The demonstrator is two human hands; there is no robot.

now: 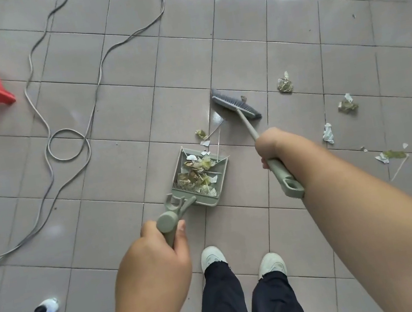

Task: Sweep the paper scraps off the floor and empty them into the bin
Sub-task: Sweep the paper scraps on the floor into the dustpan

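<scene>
The left hand (160, 245) is wrapped round the upright handle of a sage-green plastic dustpan (197, 177), which sits on the grey tiled floor (111, 117) ahead of the person's feet, its mouth opening away from them. The pan already carries torn white and green-brown paper scraps (197, 169). The right hand (270, 145) grips the green handle of a short broom with grey bristles (235, 103); the broom head rests just beyond and right of the pan's mouth. A few scraps (203, 136) lie between head and mouth. The handle's long axis runs from the right hand away and leftward. Further loose scraps (346, 105) lie well apart, toward the floor's right edge, nearer the right hand. In my judgement sweeping is only part done. No bin is in view.
</scene>
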